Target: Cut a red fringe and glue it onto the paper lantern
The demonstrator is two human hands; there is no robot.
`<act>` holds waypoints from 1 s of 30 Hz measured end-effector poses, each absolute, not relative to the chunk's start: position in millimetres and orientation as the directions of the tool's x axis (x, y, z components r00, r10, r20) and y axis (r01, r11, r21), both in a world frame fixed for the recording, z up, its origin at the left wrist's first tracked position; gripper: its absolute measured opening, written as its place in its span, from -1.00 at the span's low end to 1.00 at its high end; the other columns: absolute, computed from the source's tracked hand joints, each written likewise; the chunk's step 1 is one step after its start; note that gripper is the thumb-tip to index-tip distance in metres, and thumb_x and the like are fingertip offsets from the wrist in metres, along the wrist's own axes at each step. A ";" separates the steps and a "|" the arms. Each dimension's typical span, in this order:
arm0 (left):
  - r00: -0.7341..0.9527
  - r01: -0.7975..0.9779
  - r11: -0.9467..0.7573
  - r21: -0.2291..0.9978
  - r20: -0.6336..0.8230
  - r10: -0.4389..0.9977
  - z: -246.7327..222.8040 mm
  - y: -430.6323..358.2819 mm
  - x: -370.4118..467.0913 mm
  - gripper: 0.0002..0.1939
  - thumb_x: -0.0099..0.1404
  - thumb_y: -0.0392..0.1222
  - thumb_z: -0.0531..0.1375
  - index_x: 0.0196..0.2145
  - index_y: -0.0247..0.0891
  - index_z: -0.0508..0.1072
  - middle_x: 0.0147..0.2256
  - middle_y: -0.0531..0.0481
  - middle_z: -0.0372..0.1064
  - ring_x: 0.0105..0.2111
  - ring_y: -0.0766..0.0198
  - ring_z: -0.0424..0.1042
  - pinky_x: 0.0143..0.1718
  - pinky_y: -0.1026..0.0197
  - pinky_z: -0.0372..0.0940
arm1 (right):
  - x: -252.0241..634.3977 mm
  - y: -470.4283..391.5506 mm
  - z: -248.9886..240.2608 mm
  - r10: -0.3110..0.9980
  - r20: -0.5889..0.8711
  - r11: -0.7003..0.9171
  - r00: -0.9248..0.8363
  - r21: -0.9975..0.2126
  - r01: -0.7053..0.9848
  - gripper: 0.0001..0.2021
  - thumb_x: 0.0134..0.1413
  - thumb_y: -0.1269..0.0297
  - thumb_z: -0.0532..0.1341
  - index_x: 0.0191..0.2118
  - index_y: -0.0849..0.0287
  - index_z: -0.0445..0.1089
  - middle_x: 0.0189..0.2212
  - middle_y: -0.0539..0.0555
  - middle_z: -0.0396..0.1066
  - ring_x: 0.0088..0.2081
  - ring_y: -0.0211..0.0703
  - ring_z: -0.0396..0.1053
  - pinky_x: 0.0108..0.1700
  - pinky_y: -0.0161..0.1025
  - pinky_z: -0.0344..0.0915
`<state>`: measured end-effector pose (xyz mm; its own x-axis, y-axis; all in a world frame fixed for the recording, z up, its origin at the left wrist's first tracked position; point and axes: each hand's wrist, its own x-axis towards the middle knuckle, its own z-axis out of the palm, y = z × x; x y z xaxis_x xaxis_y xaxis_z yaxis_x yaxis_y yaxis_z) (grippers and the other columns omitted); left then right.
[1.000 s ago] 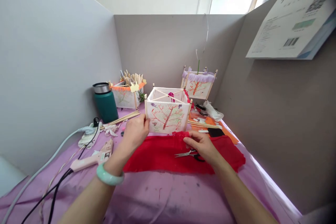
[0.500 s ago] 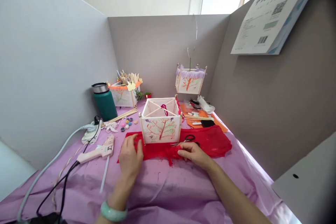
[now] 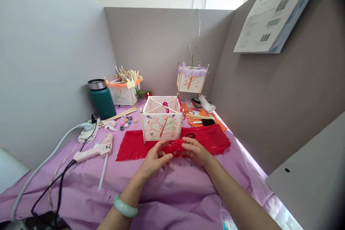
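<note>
At the left of the frame a green flask [image 3: 101,97] stands against the partition, with a pink glue gun [image 3: 94,152] lying lower down on the purple cloth [image 3: 172,201]. Toward the centre, the left hand [image 3: 155,160] and right hand [image 3: 196,151] meet, fingers curled, both pinching a bunched red strip [image 3: 174,148] between them. It lies just in front of the paper lantern frame [image 3: 161,123], which stands on a red sheet [image 3: 212,140]. Upper right of centre, a second lantern [image 3: 192,79] stands near the back wall.
</note>
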<state>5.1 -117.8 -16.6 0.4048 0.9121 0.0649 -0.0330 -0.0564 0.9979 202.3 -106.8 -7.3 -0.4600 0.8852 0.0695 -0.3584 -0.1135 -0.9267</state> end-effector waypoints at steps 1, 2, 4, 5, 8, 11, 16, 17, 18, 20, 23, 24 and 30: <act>0.380 -0.051 -0.059 0.997 0.074 0.922 -16.9 -117.2 5.0 -0.44 0.07 -0.06 0.26 0.01 -0.24 0.23 -0.22 -0.08 0.36 -0.57 0.41 0.33 -0.64 0.35 0.16 | 202.0 -106.3 -8.6 0.880 0.068 -0.109 -0.469 -0.934 -0.340 -0.81 -0.04 0.24 0.27 -0.32 0.24 0.39 -0.43 0.07 0.45 -0.44 -0.22 0.39 -0.36 -0.25 0.33; 0.348 -0.056 -0.064 0.996 0.079 0.934 -17.2 -116.8 4.7 -0.48 0.07 -0.04 0.26 -0.04 -0.24 0.27 -0.20 -0.07 0.36 -0.59 0.43 0.32 -0.65 0.36 0.15 | 201.7 -105.6 -10.2 0.879 0.068 -0.099 -0.472 -0.942 -0.321 -0.81 -0.04 0.23 0.27 -0.32 0.24 0.39 -0.43 0.07 0.45 -0.44 -0.23 0.39 -0.37 -0.26 0.32; 0.296 -0.035 -0.069 0.997 0.076 0.952 -17.8 -116.8 4.1 -0.61 0.10 -0.02 0.23 -0.16 -0.28 0.33 -0.37 0.01 0.38 -0.65 0.47 0.25 -0.67 0.38 0.11 | 201.6 -104.4 -13.2 0.885 0.073 -0.065 -0.460 -0.959 -0.277 -0.80 -0.03 0.22 0.26 -0.31 0.25 0.38 -0.43 0.07 0.45 -0.44 -0.24 0.38 -0.38 -0.29 0.31; 0.285 -0.014 -0.069 0.998 0.070 0.956 -18.2 -117.0 3.9 -0.66 0.12 -0.01 0.21 -0.23 -0.30 0.35 -0.49 0.06 0.34 -0.68 0.47 0.21 -0.68 0.38 0.09 | 201.7 -103.9 -14.2 0.887 0.078 -0.045 -0.455 -0.966 -0.253 -0.79 -0.03 0.21 0.26 -0.31 0.25 0.38 -0.43 0.07 0.45 -0.44 -0.24 0.38 -0.39 -0.30 0.30; 0.279 0.055 -0.077 0.996 0.059 0.958 -18.5 -117.8 3.9 -0.69 0.16 0.03 0.17 -0.33 -0.32 0.37 -0.69 0.15 0.19 -0.73 0.44 0.14 -0.69 0.38 0.05 | 202.3 -103.0 -15.0 0.885 0.091 0.014 -0.457 -0.985 -0.170 -0.79 -0.01 0.19 0.25 -0.33 0.26 0.39 -0.45 0.06 0.45 -0.46 -0.26 0.36 -0.40 -0.31 0.27; 0.241 0.106 -0.125 0.986 0.097 0.966 -18.0 -117.4 5.0 -0.65 0.17 0.03 0.16 -0.22 -0.30 0.39 -0.62 0.11 0.28 -0.68 0.41 0.21 -0.65 0.36 0.10 | 202.5 -102.9 -13.7 0.884 0.099 0.065 -0.456 -0.994 -0.090 -0.78 0.00 0.17 0.24 -0.33 0.26 0.39 -0.48 0.03 0.42 -0.49 -0.29 0.32 -0.41 -0.33 0.24; 0.228 0.123 -0.333 0.935 0.300 0.926 -19.7 -113.9 7.9 -0.79 0.12 -0.09 0.22 -0.39 -0.31 0.44 -0.30 -0.09 0.41 -0.34 0.27 0.39 -0.34 0.28 0.28 | 200.8 -103.6 -13.7 0.880 0.095 0.116 -0.464 -0.993 0.017 -0.77 0.02 0.15 0.22 -0.32 0.24 0.38 -0.54 -0.02 0.36 -0.54 -0.33 0.25 -0.45 -0.35 0.19; 0.217 0.117 -0.351 0.929 0.321 0.922 -20.1 -113.9 8.1 -0.81 0.13 -0.11 0.21 -0.42 -0.31 0.44 -0.31 -0.09 0.40 -0.32 0.26 0.39 -0.30 0.27 0.28 | 200.2 -104.1 -13.7 0.893 0.115 0.148 -0.435 -0.988 0.045 -0.77 0.04 0.13 0.20 -0.30 0.22 0.37 -0.53 -0.02 0.36 -0.53 -0.31 0.26 -0.44 -0.34 0.20; 0.205 0.118 -0.360 0.925 0.332 0.920 -20.2 -114.5 8.0 -0.82 0.15 -0.12 0.19 -0.42 -0.31 0.43 -0.32 -0.08 0.40 -0.32 0.26 0.39 -0.29 0.27 0.28 | 199.6 -104.8 -13.3 0.907 0.160 0.205 -0.390 -0.976 0.076 -0.76 0.06 0.12 0.19 -0.26 0.21 0.37 -0.48 0.01 0.38 -0.49 -0.29 0.28 -0.40 -0.32 0.23; 0.200 0.164 -0.383 0.909 0.350 0.915 -18.5 -117.2 7.4 -0.83 0.18 -0.14 0.17 -0.39 -0.30 0.44 -0.33 -0.07 0.40 -0.34 0.28 0.39 -0.31 0.27 0.28 | 198.5 -106.2 -11.5 0.902 0.319 0.372 -0.292 -0.917 0.147 -0.74 0.07 0.13 0.18 -0.16 0.17 0.37 -0.29 0.08 0.40 -0.31 -0.20 0.34 -0.24 -0.25 0.27; 0.241 0.295 -0.461 0.837 0.401 0.884 -11.6 -123.3 7.2 -0.85 0.20 -0.16 0.14 -0.37 -0.29 0.45 -0.32 -0.06 0.40 -0.35 0.29 0.38 -0.32 0.28 0.26 | 197.5 -108.4 -7.2 0.806 0.520 0.583 -0.283 -0.780 0.228 -0.67 0.04 0.16 0.22 -0.06 0.12 0.36 -0.04 0.15 0.30 -0.02 -0.06 0.25 0.02 -0.14 0.18; 0.255 0.333 -0.482 0.810 0.415 0.873 -8.7 -125.1 7.7 -0.86 0.21 -0.18 0.14 -0.37 -0.28 0.45 -0.32 -0.06 0.41 -0.34 0.29 0.38 -0.30 0.27 0.26 | 197.3 -108.9 -5.9 0.784 0.537 0.611 -0.311 -0.756 0.235 -0.65 0.03 0.17 0.24 -0.04 0.11 0.35 -0.02 0.16 0.28 0.02 -0.04 0.22 0.05 -0.12 0.15; 0.303 0.453 -0.541 0.709 0.448 0.841 1.1 -128.2 13.1 -0.88 0.22 -0.23 0.11 -0.38 -0.25 0.44 -0.32 -0.05 0.42 -0.30 0.26 0.38 -0.24 0.24 0.24 | 197.4 -109.9 -4.8 0.779 0.520 0.599 -0.351 -0.783 0.171 -0.90 0.04 0.25 0.23 -0.33 0.15 0.39 -0.17 0.13 0.35 -0.09 -0.09 0.31 0.02 -0.14 0.18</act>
